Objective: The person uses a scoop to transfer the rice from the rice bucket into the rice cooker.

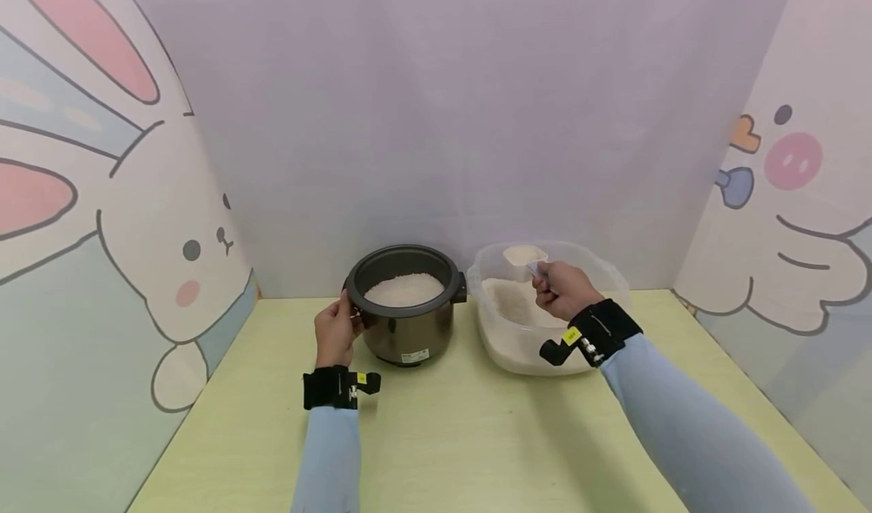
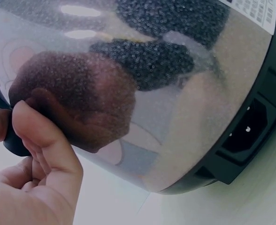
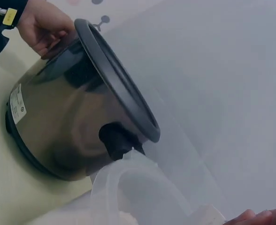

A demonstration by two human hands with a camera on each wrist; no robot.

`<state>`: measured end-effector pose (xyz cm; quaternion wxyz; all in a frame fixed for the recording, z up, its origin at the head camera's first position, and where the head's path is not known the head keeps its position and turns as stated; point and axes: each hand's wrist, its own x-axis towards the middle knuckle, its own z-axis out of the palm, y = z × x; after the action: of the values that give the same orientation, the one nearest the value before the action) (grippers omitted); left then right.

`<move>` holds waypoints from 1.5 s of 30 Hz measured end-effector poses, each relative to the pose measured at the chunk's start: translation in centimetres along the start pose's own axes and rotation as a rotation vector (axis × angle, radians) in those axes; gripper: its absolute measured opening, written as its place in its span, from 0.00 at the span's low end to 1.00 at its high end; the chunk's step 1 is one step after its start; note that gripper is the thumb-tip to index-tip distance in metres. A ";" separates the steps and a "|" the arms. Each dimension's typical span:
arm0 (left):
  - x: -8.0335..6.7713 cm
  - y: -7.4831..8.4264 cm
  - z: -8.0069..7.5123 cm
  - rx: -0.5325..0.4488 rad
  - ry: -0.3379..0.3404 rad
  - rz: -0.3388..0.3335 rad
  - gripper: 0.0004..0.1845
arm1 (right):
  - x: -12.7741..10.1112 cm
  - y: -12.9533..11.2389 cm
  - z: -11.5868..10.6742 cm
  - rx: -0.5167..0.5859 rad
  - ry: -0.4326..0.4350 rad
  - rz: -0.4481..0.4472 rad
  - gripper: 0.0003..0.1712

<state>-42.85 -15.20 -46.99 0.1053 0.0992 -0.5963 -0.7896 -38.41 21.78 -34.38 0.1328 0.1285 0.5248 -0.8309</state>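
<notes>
A dark rice cooker (image 1: 436, 335), lid off, stands upright at the back, with white rice (image 1: 404, 290) inside. My left hand (image 1: 336, 331) holds its left side handle; in the left wrist view, thumb and fingers (image 2: 44, 136) close round the black handle (image 2: 16, 143). My right hand (image 1: 571, 290) grips the short handle of a small white measuring cup (image 1: 521, 273), heaped with rice. The cup is over the left part of a clear plastic tub (image 1: 616, 280) that holds more rice (image 1: 511, 301). Only the fingertips of my right hand show in the right wrist view.
Cooker and tub stand side by side on a pale yellow-green table (image 1: 450, 445), close to the back curtain (image 1: 450, 119). The cooker's right handle (image 1: 460, 289) is near the tub's rim. Cartoon-printed panels (image 1: 157, 256) flank the table. A power socket (image 2: 248, 129) is low on the cooker.
</notes>
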 end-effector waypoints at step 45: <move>0.1 0.0 0.0 -0.002 0.008 -0.019 0.23 | 0.9 2.4 10.3 -0.635 0.045 -0.351 0.08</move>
<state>-42.98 -15.23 -46.96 0.1003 0.1080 -0.5939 -0.7909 -39.13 11.36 -32.43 0.0096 0.0070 0.7734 -0.6338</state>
